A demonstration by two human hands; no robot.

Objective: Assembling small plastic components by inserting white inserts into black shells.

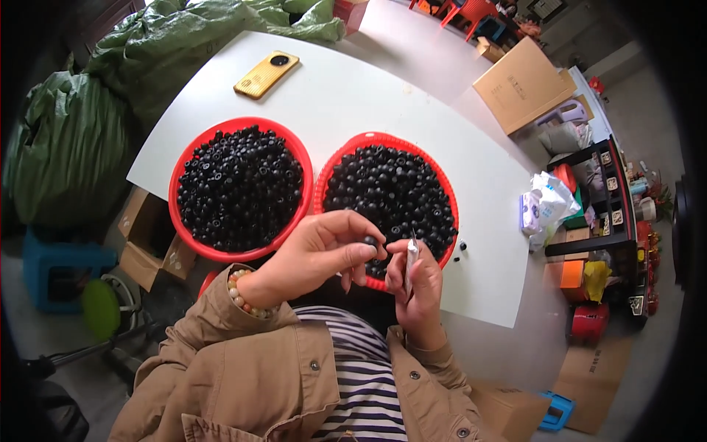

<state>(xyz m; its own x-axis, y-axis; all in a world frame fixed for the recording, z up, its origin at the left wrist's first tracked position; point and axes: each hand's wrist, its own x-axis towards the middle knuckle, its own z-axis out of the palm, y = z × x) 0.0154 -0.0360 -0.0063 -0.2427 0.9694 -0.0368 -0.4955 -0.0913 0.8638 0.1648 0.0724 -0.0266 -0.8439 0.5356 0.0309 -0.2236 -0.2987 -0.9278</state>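
My left hand (pixel 313 250), with a beaded bracelet at the wrist, pinches a small round black plastic part (pixel 370 241) between thumb and fingertips. Just right of it, my right hand (pixel 422 291) grips a thin pointed blade with a pale wrapped handle (pixel 412 255), its tip upward. The two hands are close together but apart, over the near edge of a red basket (pixel 453 202) heaped with black parts (pixel 387 180). Left of that stands a red basin (pixel 174 210), full of similar black parts (pixel 239 188), some showing hollow ends.
Both containers stand on a white table (pixel 361 85). A yellow phone (pixel 266 74) lies at its far left, and a few loose black pieces (pixel 462 247) lie right of the basket. Green sacks (pixel 66 147) crowd the left; a cardboard box (pixel 523 85) and a shelf (pixel 622 221) stand right.
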